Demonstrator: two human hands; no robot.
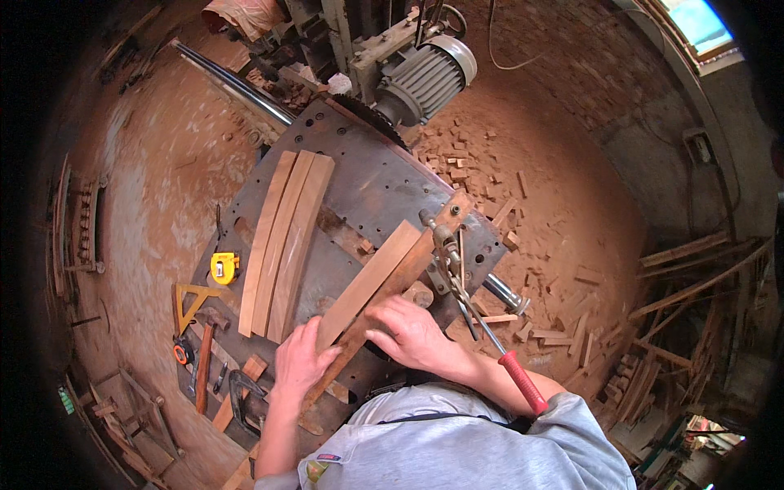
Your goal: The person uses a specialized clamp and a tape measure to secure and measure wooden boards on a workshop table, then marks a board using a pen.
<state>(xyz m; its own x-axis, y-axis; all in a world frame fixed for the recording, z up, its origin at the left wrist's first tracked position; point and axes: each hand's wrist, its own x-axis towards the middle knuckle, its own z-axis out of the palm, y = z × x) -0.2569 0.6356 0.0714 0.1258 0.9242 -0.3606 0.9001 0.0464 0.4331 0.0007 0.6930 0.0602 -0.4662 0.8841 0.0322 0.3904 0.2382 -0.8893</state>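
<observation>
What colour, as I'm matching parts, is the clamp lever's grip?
The grip is red, shown in the head view.

Gap between curved slats [282,245] and board [367,282] narrows toward left hand [300,359]; red-handled clamp [446,245] blocks board's right side

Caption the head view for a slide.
Left hand on a wooden piece, right hand alongside; three curved strips on the metal table.

The bench [371,192] has a flat gray metal top with little round holes in it. From its middle, three curved wood strips [282,245] lie side by side toward nine o'clock, with a yellow tape measure [223,268] farther out. A yellow triangle [197,307] and a hammer [203,371] lie near eight o'clock, a black clamp [235,395] near seven.
</observation>
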